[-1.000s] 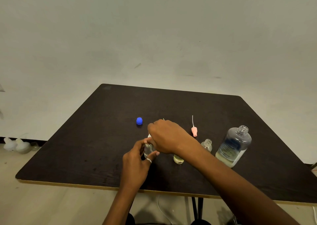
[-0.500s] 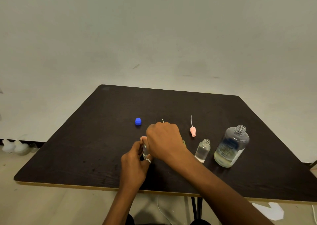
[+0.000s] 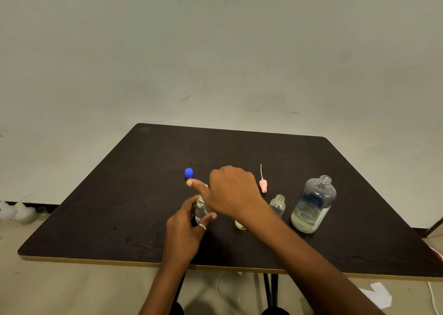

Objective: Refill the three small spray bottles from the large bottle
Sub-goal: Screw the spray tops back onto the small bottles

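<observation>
The left hand (image 3: 184, 230) wraps its fingers (image 3: 208, 217) round a small spray bottle (image 3: 200, 209) standing on the dark surface (image 3: 119, 206). The right hand (image 3: 233, 190) covers its top, so its grip cannot be told. A blue cap (image 3: 189, 173) lies behind; right stand a pink sprayer (image 3: 263, 185), an open small bottle (image 3: 278, 205) and the large bottle (image 3: 312, 205).

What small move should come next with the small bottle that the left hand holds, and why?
Probably the right hand keeps turning the sprayer top on the small bottle, which the left hand steadies upright. The fingers lie over the neck, so whether the top is tight cannot be seen.

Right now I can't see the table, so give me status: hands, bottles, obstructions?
Left hand grips small bottle; right hand over its top. Large bottle uncapped, upright. Nothing blocking.
</observation>
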A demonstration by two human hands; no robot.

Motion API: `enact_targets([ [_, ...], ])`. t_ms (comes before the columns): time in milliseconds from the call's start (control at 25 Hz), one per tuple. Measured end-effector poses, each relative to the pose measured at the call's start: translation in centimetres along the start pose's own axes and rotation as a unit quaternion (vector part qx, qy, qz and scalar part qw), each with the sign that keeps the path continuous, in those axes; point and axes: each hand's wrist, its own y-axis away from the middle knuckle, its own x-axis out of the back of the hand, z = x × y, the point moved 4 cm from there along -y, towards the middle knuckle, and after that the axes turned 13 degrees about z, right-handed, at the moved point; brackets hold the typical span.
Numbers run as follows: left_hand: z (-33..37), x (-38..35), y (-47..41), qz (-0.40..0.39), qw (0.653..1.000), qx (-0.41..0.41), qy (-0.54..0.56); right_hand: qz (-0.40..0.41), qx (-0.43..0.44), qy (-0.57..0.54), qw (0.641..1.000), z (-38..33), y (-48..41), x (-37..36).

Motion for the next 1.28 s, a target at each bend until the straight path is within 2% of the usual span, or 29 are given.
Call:
enact_targets([
  [120,-0.1,-0.2,0.0,-0.017,0.999,0.038,-0.023,0.041,-0.033,-0.014,0.998,2.0,-0.4,2.6],
  [200,0.2,0.4,0.4,0.005,0.996,0.065,-0.055,0.041,-0.054,-0.012,0.998,3.5,-0.9,3.9],
  [280,1.4,1.5,1.8,0.098,0.994,0.012,-0.056,0.037,-0.065,-0.017,0.997,4.9,-1.3,4.7],
  [360,3.7,1.5,4.0,0.161,0.981,-0.102,-0.038,0.026,-0.073,-0.028,0.997,6.3,-1.8,4.9],
  [400,4.7,0.8,5.1,0.157,0.977,-0.139,-0.028,0.016,-0.076,-0.035,0.996,6.9,-2.2,4.7],
  [480,6.0,-1.5,6.3,0.096,0.985,-0.144,-0.022,-0.012,-0.080,-0.053,0.995,7.9,-2.9,3.6],
  [600,5.7,-5.2,5.6,-0.003,0.999,-0.035,-0.025,-0.056,-0.081,-0.069,0.993,8.7,-3.7,1.1],
  [680,4.9,-6.6,4.5,-0.031,0.999,0.017,-0.030,-0.075,-0.076,-0.072,0.992,8.9,-4.0,-0.9],
  [800,4.0,-7.4,3.8,-0.028,0.999,0.033,-0.011,-0.098,-0.073,-0.058,0.991,8.9,-4.8,-3.8],
  [960,3.4,-6.9,3.6,0.006,1.000,-0.002,0.001,-0.136,-0.081,-0.046,0.986,8.7,-6.0,-6.9],
  [1280,3.3,-6.6,3.6,-0.006,1.000,-0.020,0.024,-0.178,-0.091,-0.004,0.980,8.1,-6.2,-10.1],
])
